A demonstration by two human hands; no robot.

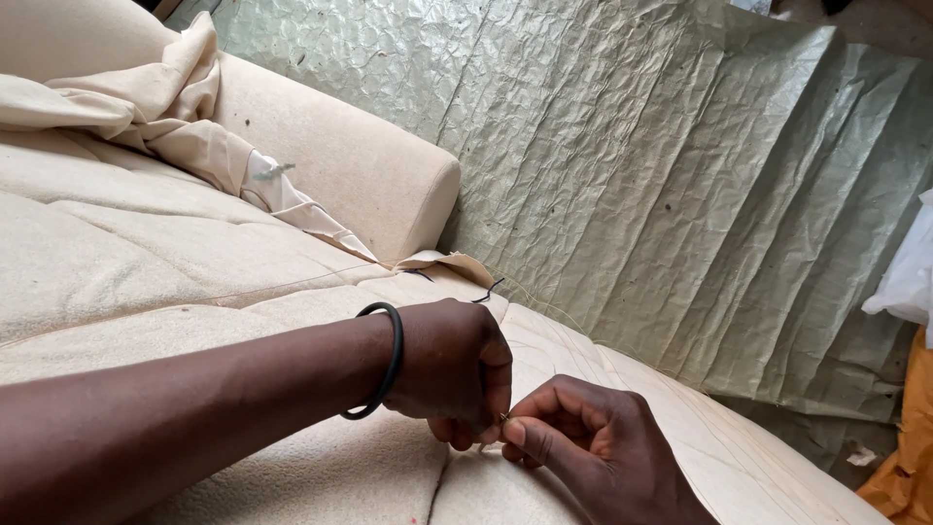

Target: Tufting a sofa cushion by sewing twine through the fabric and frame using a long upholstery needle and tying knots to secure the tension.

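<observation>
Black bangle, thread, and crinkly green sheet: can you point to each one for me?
Black bangle (388, 362), head view, on its front curve at the left wrist.
Thread (282, 287), head view, mid-length, stretched across the cream cushion (146, 243).
Crinkly green sheet (641, 175), head view, on its creased middle.

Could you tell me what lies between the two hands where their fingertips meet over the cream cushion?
In the head view, a small thin metal piece, likely a needle, sits between the left hand and right hand, above the cream cushion.

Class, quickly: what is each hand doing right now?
Left hand: closed, fingers pinched down at the cream padding; what they hold cannot be told.
Right hand: closed, pinching a small thin metal piece.
</observation>
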